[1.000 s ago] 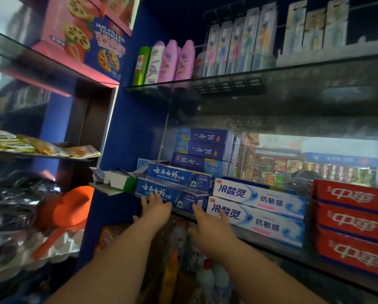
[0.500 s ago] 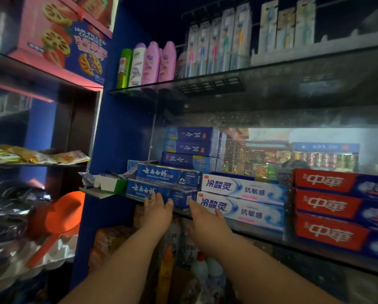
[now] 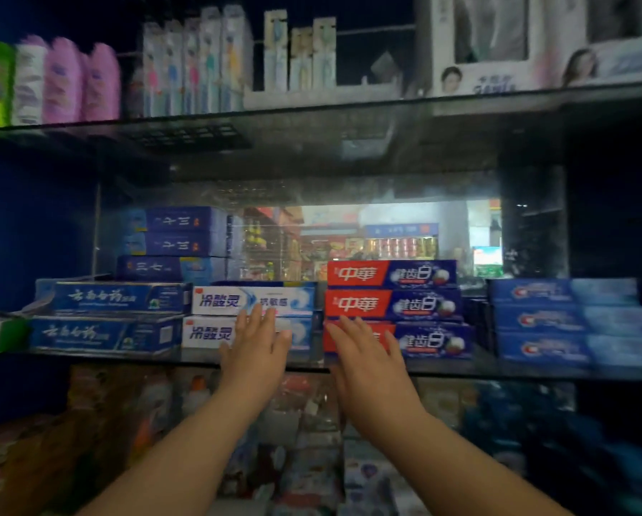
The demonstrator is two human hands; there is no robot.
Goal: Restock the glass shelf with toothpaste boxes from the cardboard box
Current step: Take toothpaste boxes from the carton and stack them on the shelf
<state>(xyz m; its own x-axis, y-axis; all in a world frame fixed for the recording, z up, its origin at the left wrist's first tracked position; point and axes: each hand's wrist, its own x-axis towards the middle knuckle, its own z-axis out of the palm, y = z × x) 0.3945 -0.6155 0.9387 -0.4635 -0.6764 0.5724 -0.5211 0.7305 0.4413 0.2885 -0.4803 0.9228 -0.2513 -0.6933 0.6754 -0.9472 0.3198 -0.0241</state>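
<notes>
On glass shelf front: left hand flat on white toothpaste boxes, right hand flat on red boxes, neither gripping; boxes' long axes run left-right, directly ahead of both palms

Toothpaste boxes in stacks — on glass shelf

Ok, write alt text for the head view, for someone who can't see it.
The left hand and right hand, open, reach to a glass shelf: left at the white toothpaste boxes, right at the red-and-blue toothpaste boxes. Toothbrush packs stand above.
</notes>
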